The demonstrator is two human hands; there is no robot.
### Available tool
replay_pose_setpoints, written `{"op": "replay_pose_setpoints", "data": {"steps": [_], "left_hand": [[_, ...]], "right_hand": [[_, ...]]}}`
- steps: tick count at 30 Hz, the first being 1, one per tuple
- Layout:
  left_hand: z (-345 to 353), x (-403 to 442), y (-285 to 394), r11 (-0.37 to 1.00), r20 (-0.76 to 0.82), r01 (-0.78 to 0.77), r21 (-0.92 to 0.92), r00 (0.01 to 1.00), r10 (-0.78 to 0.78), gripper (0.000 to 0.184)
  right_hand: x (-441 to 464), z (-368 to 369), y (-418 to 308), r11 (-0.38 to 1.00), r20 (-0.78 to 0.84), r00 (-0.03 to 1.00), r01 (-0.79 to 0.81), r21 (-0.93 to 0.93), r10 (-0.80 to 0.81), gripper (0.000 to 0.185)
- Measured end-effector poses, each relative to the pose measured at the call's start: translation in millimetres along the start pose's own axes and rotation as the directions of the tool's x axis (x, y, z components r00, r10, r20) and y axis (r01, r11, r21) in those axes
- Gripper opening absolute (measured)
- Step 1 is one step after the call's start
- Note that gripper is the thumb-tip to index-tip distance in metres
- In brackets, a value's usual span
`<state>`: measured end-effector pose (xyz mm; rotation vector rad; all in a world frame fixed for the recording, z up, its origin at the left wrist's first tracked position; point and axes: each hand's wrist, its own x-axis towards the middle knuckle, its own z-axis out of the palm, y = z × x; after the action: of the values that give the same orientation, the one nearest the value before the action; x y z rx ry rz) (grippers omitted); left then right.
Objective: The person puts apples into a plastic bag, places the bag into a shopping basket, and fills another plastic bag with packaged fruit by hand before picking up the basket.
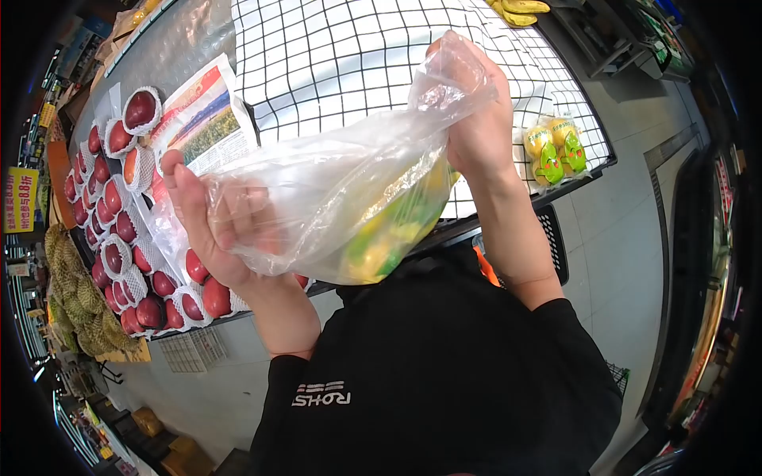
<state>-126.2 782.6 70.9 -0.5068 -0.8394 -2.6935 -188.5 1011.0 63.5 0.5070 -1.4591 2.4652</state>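
Observation:
A clear plastic bag (317, 182) stretches between my two hands in front of my body. Low in it sits a yellow and green fruit pack (389, 242), blurred by the plastic. My left hand (218, 218) grips the bag's left end, some of its fingers showing through the film and others outside it. The bunched opposite end is held up by my right hand (480, 119), with plastic draped over the fingers. Another pack of yellow fruit (556, 151) with green printed labels lies on the checked cloth, right of my right forearm.
Red apples (119, 136) in white foam nets line the table's left side, beside a newspaper (210, 119). A checked cloth (317, 63) covers much of the table. Bananas (520, 8) lie at the far edge. Durians (75, 293) are stacked at left.

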Motion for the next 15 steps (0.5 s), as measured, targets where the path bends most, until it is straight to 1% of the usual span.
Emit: {"op": "replay_pose_setpoints", "data": {"steps": [1, 3, 4, 5, 7, 8, 10, 11, 13, 15], "left_hand": [[-2, -5, -4, 1.000, -0.007, 0.005, 0.001, 1.000, -0.005, 0.027], [2, -16, -17, 0.995, -0.069, 0.080, -0.059, 0.994, -0.084, 0.029], [9, -21, -20, 0.990, -0.122, 0.082, -0.113, 0.988, -0.096, 0.031], [12, -22, -19, 0.990, -0.128, 0.088, -0.115, 0.987, -0.102, 0.031], [19, -24, -19, 0.992, -0.260, 0.066, -0.109, 0.961, -0.092, 0.032], [23, -28, -19, 0.992, -0.262, 0.065, -0.110, 0.961, -0.092, 0.032], [33, -33, -22, 0.996, -0.168, 0.092, -0.003, 0.982, -0.091, 0.031], [37, -32, -24, 0.996, -0.171, 0.090, -0.002, 0.981, -0.089, 0.031], [45, -29, -27, 0.996, -0.135, 0.081, 0.041, 0.988, -0.074, 0.030], [45, -21, -28, 0.993, -0.145, 0.096, 0.061, 0.986, -0.087, 0.028]], "right_hand": [[-8, -1, 2, 1.000, -0.004, 1.000, -0.007, 0.000, 0.007, 0.017], [-21, -7, 6, 0.997, -0.057, 0.996, -0.075, -0.033, 0.073, 0.018], [-26, -10, 2, 0.994, -0.087, 0.992, -0.096, -0.052, 0.092, 0.018], [-31, -15, 0, 0.993, -0.093, 0.991, -0.103, -0.055, 0.097, 0.018], [-40, -22, -3, 0.989, -0.142, 0.979, -0.143, 0.039, 0.148, 0.017], [-45, -20, -7, 0.989, -0.220, 0.965, -0.149, -0.002, 0.145, 0.017], [-56, -25, -11, 0.988, -0.216, 0.964, -0.152, 0.024, 0.153, 0.016], [-62, -27, -13, 0.986, -0.213, 0.963, -0.156, 0.052, 0.164, 0.015], [-69, -27, -17, 0.986, -0.234, 0.958, -0.163, 0.033, 0.166, 0.014], [-72, -25, -21, 0.980, -0.261, 0.945, -0.177, 0.094, 0.196, 0.013]]}}
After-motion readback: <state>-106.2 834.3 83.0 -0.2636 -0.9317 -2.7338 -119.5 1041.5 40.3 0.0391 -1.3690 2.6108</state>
